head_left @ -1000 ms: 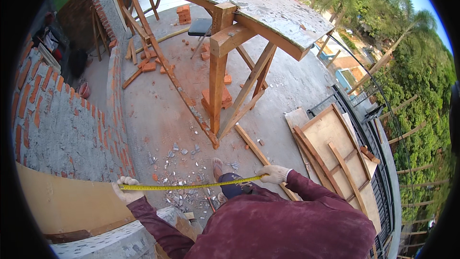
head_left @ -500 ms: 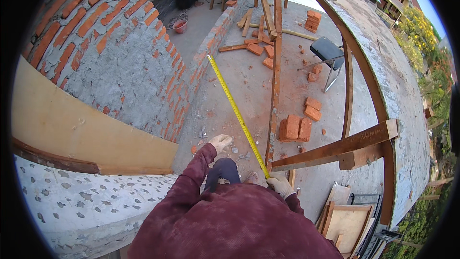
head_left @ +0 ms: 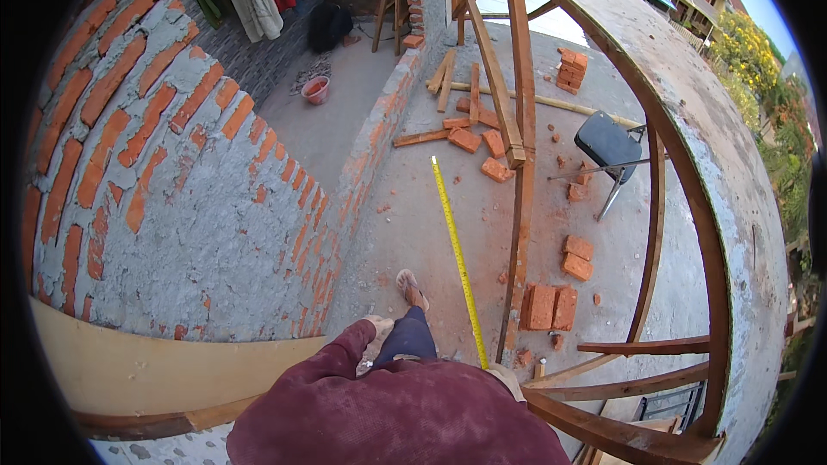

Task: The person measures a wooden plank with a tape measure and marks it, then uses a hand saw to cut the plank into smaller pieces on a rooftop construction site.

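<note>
The yellow measuring tape has swung round since the earlier frame, from slanting toward the wall to pointing almost straight ahead, and a sandalled foot now shows stretched forward. Nearest, the right hand, partly hidden by the body, grips the tape's near end. The left hand is beside the leg; whether it is open or closed cannot be told. The tape reaches over the concrete floor, left of a long wooden plank and stacked bricks. Farther off are a black chair, loose bricks beyond the tape's tip, and a reddish basin.
</note>
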Action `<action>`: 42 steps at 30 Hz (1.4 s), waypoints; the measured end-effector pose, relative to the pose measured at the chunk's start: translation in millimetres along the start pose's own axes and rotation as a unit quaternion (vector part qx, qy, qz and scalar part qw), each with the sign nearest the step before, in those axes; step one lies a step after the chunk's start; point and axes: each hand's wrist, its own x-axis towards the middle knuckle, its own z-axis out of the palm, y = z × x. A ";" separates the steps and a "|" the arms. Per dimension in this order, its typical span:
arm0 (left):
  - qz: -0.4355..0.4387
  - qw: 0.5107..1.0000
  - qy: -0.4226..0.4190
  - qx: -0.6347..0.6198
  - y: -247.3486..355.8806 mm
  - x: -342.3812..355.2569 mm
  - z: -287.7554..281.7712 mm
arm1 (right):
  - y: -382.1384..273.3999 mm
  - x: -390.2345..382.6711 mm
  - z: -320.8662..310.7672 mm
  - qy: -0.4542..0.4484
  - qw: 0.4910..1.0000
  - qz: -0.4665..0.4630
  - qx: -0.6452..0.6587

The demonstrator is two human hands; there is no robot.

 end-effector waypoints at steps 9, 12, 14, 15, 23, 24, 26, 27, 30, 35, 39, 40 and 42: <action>0.182 0.981 0.066 -0.017 196.7 71.5 -213.8 | -189.0 256.3 15.7 0.057 0.976 0.143 0.154; 0.175 0.966 0.068 -0.178 259.0 72.8 -269.8 | -245.0 332.9 0.8 0.043 0.970 0.167 0.169; 0.167 0.955 0.054 -0.240 288.7 72.1 -292.7 | -265.8 379.4 -1.9 0.043 0.976 0.160 0.142; 0.160 0.955 0.041 -0.248 301.3 76.5 -303.3 | -286.6 398.6 -2.6 0.030 0.975 0.178 0.130; 0.111 0.951 -0.012 -0.288 364.5 191.5 -382.3 | -362.2 602.0 12.6 -0.026 0.977 0.197 0.077; 0.104 0.949 0.001 -0.298 374.5 210.9 -404.7 | -371.8 637.2 12.0 -0.053 0.976 0.206 0.055; 0.084 0.944 0.028 -0.318 398.5 246.5 -451.7 | -406.5 708.3 16.5 -0.109 0.978 0.175 0.002; 0.092 0.941 0.043 -0.324 422.0 255.1 -477.4 | -422.7 744.9 19.2 -0.128 0.980 0.149 -0.017; 0.161 0.934 0.057 -0.314 492.2 252.7 -545.0 | -473.6 826.6 28.7 -0.177 0.978 0.094 -0.059; 0.309 0.864 0.113 -0.380 617.4 216.4 -596.9 | -593.7 917.2 29.1 -0.286 0.937 0.114 -0.164; 0.345 0.836 0.110 -0.412 649.9 249.2 -637.0 | -628.3 965.3 41.7 -0.293 0.933 0.002 -0.210; 0.335 0.816 0.091 -0.463 659.9 256.1 -652.5 | -626.6 977.0 45.2 -0.274 0.941 -0.029 -0.198; 0.323 0.804 0.134 -0.482 680.1 267.0 -699.2 | -633.8 1008.5 47.2 -0.259 0.943 -0.071 -0.196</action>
